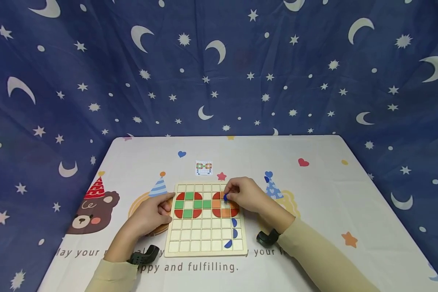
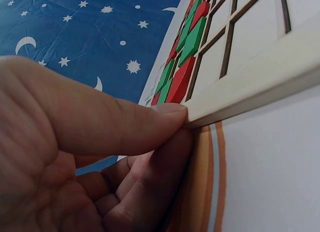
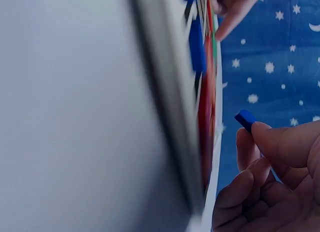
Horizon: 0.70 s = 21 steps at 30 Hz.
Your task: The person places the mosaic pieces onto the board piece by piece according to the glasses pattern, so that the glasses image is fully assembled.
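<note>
A pale wooden grid board (image 1: 206, 235) lies on the table with red, green and orange pieces in its upper rows. My left hand (image 1: 151, 213) holds its left edge; in the left wrist view the thumb (image 2: 145, 119) meets the rim, with a finger just below. Above the board's upper right part, my right hand (image 1: 246, 194) pinches a small blue piece (image 3: 245, 119) between thumb and fingertips. Three blue half-round pieces, one a lower piece (image 1: 228, 243), sit along the right side of the grid. Red quarter-round pieces (image 1: 180, 196) surround green squares (image 1: 189, 196) on the left.
A small printed pattern card (image 1: 203, 168) lies behind the board. Another blue piece (image 1: 267, 179) rests on the tablecloth to the right, over a printed party hat. Behind the table hangs a blue curtain (image 1: 241, 81) with moons and stars.
</note>
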Motion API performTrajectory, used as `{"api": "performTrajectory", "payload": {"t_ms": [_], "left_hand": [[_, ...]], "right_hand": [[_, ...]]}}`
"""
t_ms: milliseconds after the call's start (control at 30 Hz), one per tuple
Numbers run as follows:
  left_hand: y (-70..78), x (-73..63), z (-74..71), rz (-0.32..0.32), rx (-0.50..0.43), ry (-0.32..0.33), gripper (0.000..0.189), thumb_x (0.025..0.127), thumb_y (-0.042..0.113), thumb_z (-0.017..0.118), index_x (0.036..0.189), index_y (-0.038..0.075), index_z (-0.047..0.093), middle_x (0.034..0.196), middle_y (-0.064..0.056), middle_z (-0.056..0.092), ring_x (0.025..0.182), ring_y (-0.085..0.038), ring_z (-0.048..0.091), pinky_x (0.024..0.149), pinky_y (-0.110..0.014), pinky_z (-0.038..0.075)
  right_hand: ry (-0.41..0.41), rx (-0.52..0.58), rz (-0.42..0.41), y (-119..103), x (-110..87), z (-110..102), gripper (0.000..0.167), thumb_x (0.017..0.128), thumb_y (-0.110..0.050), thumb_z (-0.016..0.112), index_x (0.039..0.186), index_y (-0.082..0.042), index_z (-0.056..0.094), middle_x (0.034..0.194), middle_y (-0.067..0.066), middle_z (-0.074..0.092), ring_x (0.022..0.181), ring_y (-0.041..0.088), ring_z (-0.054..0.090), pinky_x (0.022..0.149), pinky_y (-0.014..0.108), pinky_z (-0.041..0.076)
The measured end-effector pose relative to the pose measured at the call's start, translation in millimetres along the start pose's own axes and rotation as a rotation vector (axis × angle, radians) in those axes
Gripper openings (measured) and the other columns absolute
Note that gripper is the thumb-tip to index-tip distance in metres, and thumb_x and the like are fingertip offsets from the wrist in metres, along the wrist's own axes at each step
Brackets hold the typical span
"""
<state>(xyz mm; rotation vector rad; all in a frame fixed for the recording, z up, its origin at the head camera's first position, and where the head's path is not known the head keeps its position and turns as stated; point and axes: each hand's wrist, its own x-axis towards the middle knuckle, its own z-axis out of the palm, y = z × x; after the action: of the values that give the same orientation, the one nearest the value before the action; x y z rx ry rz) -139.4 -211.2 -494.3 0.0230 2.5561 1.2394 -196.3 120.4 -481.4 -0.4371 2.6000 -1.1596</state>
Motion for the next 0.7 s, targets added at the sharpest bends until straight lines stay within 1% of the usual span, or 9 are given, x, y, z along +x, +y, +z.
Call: {"api": "performTrajectory", "payload": {"t_ms": [167, 300, 400, 567, 700], "left_hand": [[0.2, 0.7, 1.1, -0.004, 0.0, -0.001, 0.078, 0.084, -0.002, 0.081, 0.157, 0.008, 0.055, 0.104, -0.009, 0.06, 0.086, -0.021, 0.055, 0.064, -0.027, 0.048], [0.6, 1.3, 1.2, -0.003, -0.002, -0.001, 0.078, 0.084, -0.002, 0.081, 0.157, 0.008, 0.055, 0.103, -0.009, 0.06, 0.085, -0.021, 0.055, 0.064, -0.027, 0.048], [0.3, 1.7, 1.2, -0.005, 0.0, 0.0, 0.079, 0.083, -0.002, 0.081, 0.157, 0.008, 0.055, 0.103, -0.009, 0.061, 0.085, -0.021, 0.056, 0.064, -0.027, 0.048], [-0.3, 2.1, 0.7, -0.01, -0.008, -0.002, 0.079, 0.083, -0.003, 0.081, 0.156, 0.009, 0.056, 0.102, -0.01, 0.062, 0.084, -0.021, 0.056, 0.064, -0.027, 0.048], [-1.2, 2.1, 0.0, -0.008, -0.014, -0.004, 0.078, 0.082, -0.004, 0.08, 0.156, 0.008, 0.057, 0.102, -0.01, 0.062, 0.084, -0.021, 0.056, 0.065, -0.026, 0.048]], "right_hand": [[-0.05, 0.026, -0.032, -17.7, 5.8, 11.8, 0.01, 0.097, -0.005, 0.077, 0.094, -0.015, 0.076, 0.088, -0.002, 0.069, 0.084, 0.018, 0.059, 0.074, 0.029, 0.05], [-0.094, 0.019, -0.081, -28.7, 10.3, 18.9, 0.002, 0.098, -0.009, 0.076, 0.098, -0.01, 0.078, 0.088, -0.003, 0.07, 0.084, 0.015, 0.061, 0.079, 0.029, 0.053], [-0.115, 0.013, -0.103, -35.1, 12.4, 25.0, 0.002, 0.098, -0.01, 0.076, 0.097, -0.011, 0.078, 0.086, -0.005, 0.07, 0.082, 0.013, 0.062, 0.079, 0.029, 0.053], [-0.125, 0.008, -0.117, -46.5, 15.0, 36.6, 0.012, 0.096, -0.009, 0.078, 0.089, -0.019, 0.076, 0.082, -0.008, 0.071, 0.078, 0.011, 0.061, 0.077, 0.028, 0.052], [-0.146, 0.006, -0.124, -55.5, 17.0, 48.4, 0.016, 0.096, -0.008, 0.078, 0.085, -0.019, 0.074, 0.079, -0.009, 0.071, 0.074, 0.01, 0.061, 0.072, 0.026, 0.05]]}}
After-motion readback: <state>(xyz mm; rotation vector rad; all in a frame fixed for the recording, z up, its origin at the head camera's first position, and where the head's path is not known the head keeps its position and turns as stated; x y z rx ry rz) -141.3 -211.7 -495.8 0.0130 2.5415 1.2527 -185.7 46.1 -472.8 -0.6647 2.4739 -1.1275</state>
